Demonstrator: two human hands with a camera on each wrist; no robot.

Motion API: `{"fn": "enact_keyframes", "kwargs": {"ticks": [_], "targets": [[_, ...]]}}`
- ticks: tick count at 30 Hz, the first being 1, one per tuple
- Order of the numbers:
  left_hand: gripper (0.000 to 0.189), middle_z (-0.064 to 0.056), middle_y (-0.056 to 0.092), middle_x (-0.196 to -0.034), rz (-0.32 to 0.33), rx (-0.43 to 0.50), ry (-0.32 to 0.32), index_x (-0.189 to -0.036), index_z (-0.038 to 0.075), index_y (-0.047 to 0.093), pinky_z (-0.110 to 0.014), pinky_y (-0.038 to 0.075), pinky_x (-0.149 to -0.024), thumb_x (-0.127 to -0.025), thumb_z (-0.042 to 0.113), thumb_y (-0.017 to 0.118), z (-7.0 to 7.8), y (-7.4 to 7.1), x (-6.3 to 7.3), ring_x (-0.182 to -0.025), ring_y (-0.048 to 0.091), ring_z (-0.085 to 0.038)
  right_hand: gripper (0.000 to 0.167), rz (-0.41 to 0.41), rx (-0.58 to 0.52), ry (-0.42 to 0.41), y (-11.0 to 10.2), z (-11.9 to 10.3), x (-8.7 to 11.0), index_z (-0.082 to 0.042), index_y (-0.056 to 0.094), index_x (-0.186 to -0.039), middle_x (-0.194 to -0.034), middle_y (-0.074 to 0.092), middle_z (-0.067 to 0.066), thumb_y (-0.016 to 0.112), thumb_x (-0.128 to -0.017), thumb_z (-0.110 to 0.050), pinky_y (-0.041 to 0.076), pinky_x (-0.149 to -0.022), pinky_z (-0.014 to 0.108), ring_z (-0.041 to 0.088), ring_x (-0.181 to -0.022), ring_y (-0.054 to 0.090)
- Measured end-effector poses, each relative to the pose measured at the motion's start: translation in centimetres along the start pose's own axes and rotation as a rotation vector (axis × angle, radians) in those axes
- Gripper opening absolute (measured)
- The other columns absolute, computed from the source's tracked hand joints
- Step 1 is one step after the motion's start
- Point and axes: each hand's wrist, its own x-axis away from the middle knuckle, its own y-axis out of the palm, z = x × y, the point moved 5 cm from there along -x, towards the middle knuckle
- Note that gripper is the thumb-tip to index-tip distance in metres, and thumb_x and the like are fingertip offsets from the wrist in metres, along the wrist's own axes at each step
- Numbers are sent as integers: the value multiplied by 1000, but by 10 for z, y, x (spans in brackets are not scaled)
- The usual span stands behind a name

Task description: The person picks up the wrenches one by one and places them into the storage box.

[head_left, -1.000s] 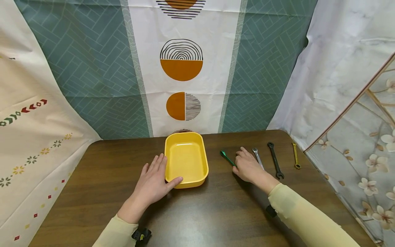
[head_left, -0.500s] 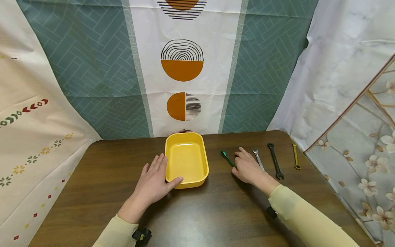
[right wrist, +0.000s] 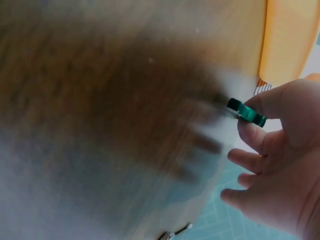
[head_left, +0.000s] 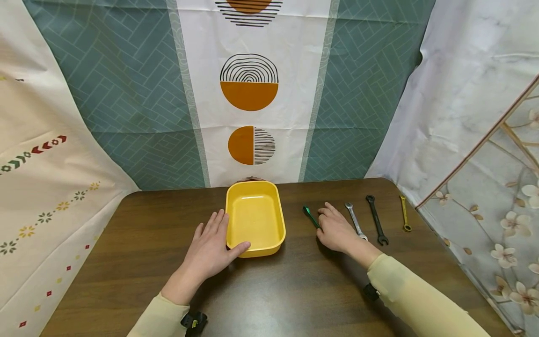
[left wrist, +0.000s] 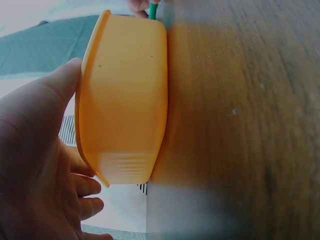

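Note:
A yellow plastic tray (head_left: 255, 220) stands on the table. My left hand (head_left: 209, 248) rests against its left rim, fingers extended and thumb over the near corner. In the left wrist view the thumb and fingertips touch the rim of the tray (left wrist: 125, 95). To the right of the tray, my right hand (head_left: 337, 229) is over a green wrench (head_left: 310, 216). Seen from the right wrist, thumb and index finger pinch the green wrench (right wrist: 250, 114) by one end, while the other fingers stay spread. The hand hides part of the wrench in the head view.
Right of my right hand lie a silver wrench (head_left: 355, 220), a larger black wrench (head_left: 376, 220) and a yellow wrench (head_left: 405, 213) near the table's right edge. The brown table (head_left: 139, 243) is bounded by patterned cloth (head_left: 147, 117) at the back and sides.
The right hand has shifted slightly with the green wrench, whose far end sits a little to the right and steeper. More of the silver wrench shows. The left hand and tray hold still.

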Motion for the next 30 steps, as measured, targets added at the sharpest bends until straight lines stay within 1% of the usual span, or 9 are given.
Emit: {"fn": "enact_keyframes", "kwargs": {"ticks": [2, 8, 17, 19, 26, 30], "targets": [[115, -26, 26, -178, -1, -1, -1, -169, -8, 31, -72, 23, -127, -100, 78, 60, 0, 0, 0, -165, 25, -45, 25, 5, 2, 1, -1, -2, 0, -10, 61, -77, -151, 59, 30, 69, -101, -8, 27, -131, 58, 50, -158, 35], [115, -25, 24, -179, -6, 3, -5, -170, -8, 30, -72, 22, -128, -100, 79, 60, 0, 0, 0, -165, 24, -45, 26, 58, -1, -20, -1, -4, -1, -11, 58, -77, -149, 60, 30, 67, -101, -8, 28, -131, 58, 50, -158, 37], [115, -25, 25, -179, -5, 1, -4, -170, -8, 31, -71, 22, -128, -100, 79, 60, 1, 0, 0, -166, 23, -44, 23, 114, -25, -48, -5, -11, -2, -10, 56, -78, -146, 62, 30, 65, -99, -8, 29, -130, 60, 51, -156, 38], [115, -25, 26, -178, -2, 0, -2, -169, -8, 31, -71, 23, -128, -100, 78, 61, 1, -1, 0, -166, 24, -44, 23, 113, -39, -46, -6, -13, -1, -10, 55, -78, -146, 62, 31, 64, -99, -7, 29, -129, 60, 52, -155, 39], [114, -26, 27, -178, -1, -1, -2, -169, -8, 31, -72, 23, -127, -100, 78, 61, 1, -1, 1, -165, 24, -45, 25, 60, -114, 9, -7, -15, -1, -12, 54, -79, -154, 57, 29, 62, -103, -8, 25, -131, 59, 49, -161, 30], [115, -26, 26, -178, -3, -1, -5, -169, -8, 31, -71, 23, -127, -100, 79, 60, 1, -1, 1, -166, 23, -44, 25, 62, -130, 19, -8, -16, -1, -12, 53, -79, -155, 56, 29, 61, -103, -8, 26, -131, 60, 49, -162, 28]]}}
